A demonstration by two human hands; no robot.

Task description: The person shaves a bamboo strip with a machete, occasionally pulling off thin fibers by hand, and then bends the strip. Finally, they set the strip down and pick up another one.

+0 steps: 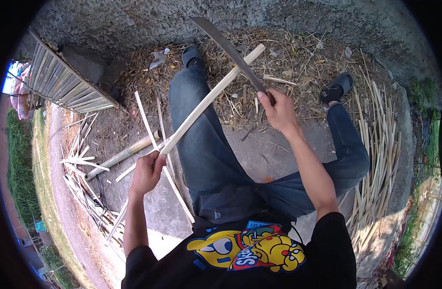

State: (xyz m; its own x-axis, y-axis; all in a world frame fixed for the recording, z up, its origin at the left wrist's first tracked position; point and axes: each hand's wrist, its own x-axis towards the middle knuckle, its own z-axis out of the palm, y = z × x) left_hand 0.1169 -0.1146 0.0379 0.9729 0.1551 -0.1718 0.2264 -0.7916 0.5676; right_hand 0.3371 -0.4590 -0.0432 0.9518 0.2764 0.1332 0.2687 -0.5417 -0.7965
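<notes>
A pale split bamboo strip [200, 110] slants up and away over my thigh. My left hand [147, 172] is closed around its near end. In my right hand [280, 111] is the handle of a machete [222, 42], its long dark blade pointing up and to the left. The blade crosses the bamboo strip a little below the strip's far end, overlapping it in this view. Close by my left hand, thinner strips [146, 117] lie crossed beside my leg.
A round bamboo pole [124, 153] lies on the ground to the left, near a heap of split strips [81, 166]. More long strips [375, 159] are piled at the right. A slatted bamboo panel [69, 77] leans at upper left. Shavings cover the soil before the wall [288, 17].
</notes>
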